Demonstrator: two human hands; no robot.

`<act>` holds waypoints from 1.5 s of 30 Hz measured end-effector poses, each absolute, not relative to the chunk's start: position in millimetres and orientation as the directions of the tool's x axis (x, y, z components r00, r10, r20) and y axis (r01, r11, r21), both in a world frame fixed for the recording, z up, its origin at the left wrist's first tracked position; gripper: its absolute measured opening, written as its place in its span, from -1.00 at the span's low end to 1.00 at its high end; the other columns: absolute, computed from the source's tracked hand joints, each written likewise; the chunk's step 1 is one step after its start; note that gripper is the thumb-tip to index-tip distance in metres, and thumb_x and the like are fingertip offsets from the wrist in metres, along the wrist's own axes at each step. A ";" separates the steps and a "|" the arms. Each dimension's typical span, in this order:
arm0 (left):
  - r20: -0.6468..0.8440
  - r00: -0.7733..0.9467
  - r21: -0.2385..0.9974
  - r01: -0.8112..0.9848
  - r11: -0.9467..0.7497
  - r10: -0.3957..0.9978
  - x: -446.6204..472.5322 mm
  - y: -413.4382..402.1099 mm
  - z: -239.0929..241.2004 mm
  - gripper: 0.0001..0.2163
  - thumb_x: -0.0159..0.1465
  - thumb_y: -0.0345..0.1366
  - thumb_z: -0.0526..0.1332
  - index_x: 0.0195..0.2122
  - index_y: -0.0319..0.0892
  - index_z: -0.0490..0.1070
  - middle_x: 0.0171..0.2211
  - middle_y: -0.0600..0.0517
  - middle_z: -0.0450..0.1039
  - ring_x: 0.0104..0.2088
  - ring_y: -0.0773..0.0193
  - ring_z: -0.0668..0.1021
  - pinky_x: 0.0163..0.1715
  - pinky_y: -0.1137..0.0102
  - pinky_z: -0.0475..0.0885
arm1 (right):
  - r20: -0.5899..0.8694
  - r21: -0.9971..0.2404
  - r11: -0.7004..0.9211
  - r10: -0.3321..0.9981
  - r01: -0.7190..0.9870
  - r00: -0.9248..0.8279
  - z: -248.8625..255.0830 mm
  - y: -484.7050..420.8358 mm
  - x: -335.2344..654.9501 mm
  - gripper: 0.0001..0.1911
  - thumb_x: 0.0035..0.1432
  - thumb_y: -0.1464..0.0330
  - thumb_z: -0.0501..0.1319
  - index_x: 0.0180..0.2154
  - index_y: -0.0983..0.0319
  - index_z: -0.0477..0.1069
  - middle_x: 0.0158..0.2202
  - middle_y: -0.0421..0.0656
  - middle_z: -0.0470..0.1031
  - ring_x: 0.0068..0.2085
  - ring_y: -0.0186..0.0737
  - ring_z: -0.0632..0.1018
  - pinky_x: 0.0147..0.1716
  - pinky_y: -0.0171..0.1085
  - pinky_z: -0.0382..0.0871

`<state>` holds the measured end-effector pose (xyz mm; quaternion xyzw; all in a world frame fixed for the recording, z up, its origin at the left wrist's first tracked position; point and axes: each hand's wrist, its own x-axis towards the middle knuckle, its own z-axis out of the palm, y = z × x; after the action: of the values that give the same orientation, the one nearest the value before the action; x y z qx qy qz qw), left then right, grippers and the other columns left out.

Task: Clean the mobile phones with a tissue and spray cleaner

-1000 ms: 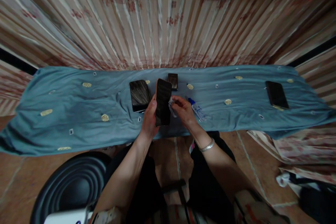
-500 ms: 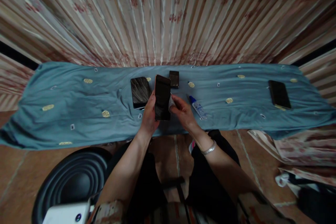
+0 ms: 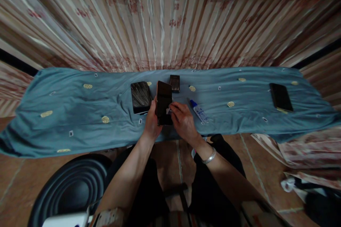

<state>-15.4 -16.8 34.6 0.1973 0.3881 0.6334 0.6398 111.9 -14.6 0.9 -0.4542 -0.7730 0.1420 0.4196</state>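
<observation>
A dark smartphone point(image 3: 164, 95) is held up by my left hand point(image 3: 152, 122), its fingers wrapped round the left edge. My right hand point(image 3: 185, 122) is closed in a pinch on a small whitish piece, perhaps cloth or tissue point(image 3: 168, 110), at the lower right of the screen. A blue-capped clear bottle point(image 3: 199, 111) lies just right of that hand. Behind the phone sits a small dark rectangular device point(image 3: 175, 83). Left of the phone is a black, shiny rectangular object point(image 3: 140, 97), with something thin under its lower edge.
A teal cloth with yellow patterns point(image 3: 80, 113) covers the long narrow table. Another dark flat device point(image 3: 281, 97) lies at its right end. A pleated curtain point(image 3: 160, 25) hangs behind. A round black ribbed object point(image 3: 71, 188) and a white device point(image 3: 65, 220) are at lower left.
My right hand has moved from the phone's right edge onto the lower right of its screen, bringing the whitish piece over it. My left hand still holds the phone.
</observation>
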 end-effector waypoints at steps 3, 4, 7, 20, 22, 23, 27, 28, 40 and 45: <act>-0.249 -0.085 0.757 -0.638 0.140 0.965 -10.7 -18.5 36.1 -0.65 0.45 -0.11 0.06 0.10 -0.11 0.51 -0.03 0.04 0.63 0.10 0.24 0.57 0.15 0.36 0.42 | 0.548 -0.579 0.566 0.803 0.586 -0.234 2.9 -13.0 110.8 -0.61 0.35 0.47 0.04 0.06 0.19 0.54 0.02 0.00 0.55 0.02 -0.03 0.54 0.10 0.03 0.49; -0.248 -0.086 0.763 -0.631 0.140 0.965 -9.1 -18.9 36.6 -0.65 0.46 -0.12 0.05 0.09 -0.12 0.51 -0.03 0.04 0.63 0.11 0.25 0.56 0.16 0.37 0.40 | 0.557 -0.574 0.574 0.796 0.584 -0.236 3.9 -12.7 110.0 -0.62 0.35 0.47 0.04 0.06 0.19 0.54 0.02 0.00 0.55 0.02 -0.03 0.54 0.10 0.02 0.49; -0.245 -0.089 0.773 -0.619 0.139 0.965 -5.7 -19.5 36.8 -0.64 0.46 -0.13 0.04 0.07 -0.14 0.53 -0.03 0.03 0.62 0.13 0.26 0.55 0.19 0.39 0.36 | 0.562 -0.577 0.590 0.789 0.565 -0.250 7.4 -12.6 106.5 -0.62 0.35 0.47 0.04 0.06 0.20 0.53 0.03 0.01 0.55 0.03 -0.03 0.53 0.11 0.01 0.47; -0.268 -0.071 0.750 -0.642 0.162 0.961 -3.8 -20.2 33.1 -0.60 0.44 -0.03 0.07 0.03 -0.17 0.55 -0.03 -0.02 0.62 0.14 0.21 0.55 0.19 0.35 0.39 | 0.568 -0.570 0.637 0.762 0.519 -0.312 12.6 -10.3 101.2 -0.61 0.38 0.45 0.02 0.09 0.21 0.51 0.07 0.03 0.54 0.08 -0.01 0.51 0.13 0.03 0.46; -0.243 -0.045 0.746 -0.647 0.157 0.969 -5.5 -20.3 35.9 -0.59 0.45 -0.02 0.05 0.05 -0.17 0.54 -0.01 -0.03 0.62 0.15 0.18 0.55 0.19 0.33 0.39 | 0.565 -0.558 0.632 0.764 0.537 -0.311 10.2 -9.2 104.1 -0.60 0.37 0.46 0.01 0.10 0.21 0.51 0.08 0.03 0.53 0.08 -0.01 0.51 0.13 0.05 0.45; -0.233 -0.037 0.746 -0.648 0.155 0.972 -6.3 -20.3 37.5 -0.58 0.44 -0.01 0.05 0.06 -0.17 0.54 0.00 -0.03 0.61 0.15 0.17 0.55 0.19 0.32 0.40 | 0.558 -0.558 0.623 0.770 0.548 -0.308 9.0 -8.7 105.9 -0.59 0.37 0.46 0.01 0.11 0.20 0.51 0.09 0.03 0.53 0.09 0.00 0.51 0.14 0.06 0.45; -0.221 -0.027 0.752 -0.641 0.153 0.975 -7.6 -20.6 41.9 -0.54 0.45 0.04 0.02 0.10 -0.13 0.53 0.04 -0.02 0.60 0.18 0.16 0.53 0.20 0.32 0.39 | 0.538 -0.568 0.598 0.790 0.566 -0.295 6.8 -7.8 111.5 -0.59 0.37 0.45 0.02 0.12 0.18 0.50 0.09 0.02 0.53 0.09 0.00 0.52 0.14 0.08 0.46; -0.223 -0.027 0.755 -0.637 0.155 0.974 -7.1 -20.6 42.1 -0.54 0.45 0.04 0.00 0.10 -0.12 0.53 0.05 -0.01 0.60 0.19 0.17 0.53 0.20 0.32 0.38 | 0.540 -0.568 0.599 0.789 0.564 -0.293 7.0 -7.9 111.8 -0.58 0.37 0.44 0.02 0.13 0.18 0.50 0.09 0.02 0.53 0.09 -0.01 0.51 0.14 0.07 0.46; -0.254 -0.062 0.751 -0.641 0.156 0.965 -4.7 -20.1 37.9 -0.52 0.44 0.05 0.02 0.09 -0.16 0.53 0.03 -0.03 0.60 0.21 0.18 0.51 0.24 0.33 0.35 | 0.539 -0.568 0.663 0.748 0.488 -0.387 10.9 -18.3 104.4 -0.54 0.37 0.45 0.01 0.22 0.21 0.41 0.19 0.05 0.47 0.20 0.02 0.45 0.21 0.10 0.40; -0.221 -0.103 0.781 -0.614 0.112 0.970 -10.3 -17.5 37.9 -0.53 0.45 0.05 -0.03 0.09 -0.10 0.53 0.02 0.03 0.61 0.22 0.21 0.51 0.20 0.38 0.38 | 0.544 -0.561 0.691 0.723 0.455 -0.426 14.9 -30.5 101.2 -0.54 0.39 0.45 0.00 0.23 0.17 0.40 0.15 0.01 0.50 0.17 -0.02 0.48 0.18 0.06 0.43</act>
<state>-10.3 -17.5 37.9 0.2236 0.3974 0.6275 0.6311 101.2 -30.5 14.9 -0.3557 -0.8277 0.1670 0.4005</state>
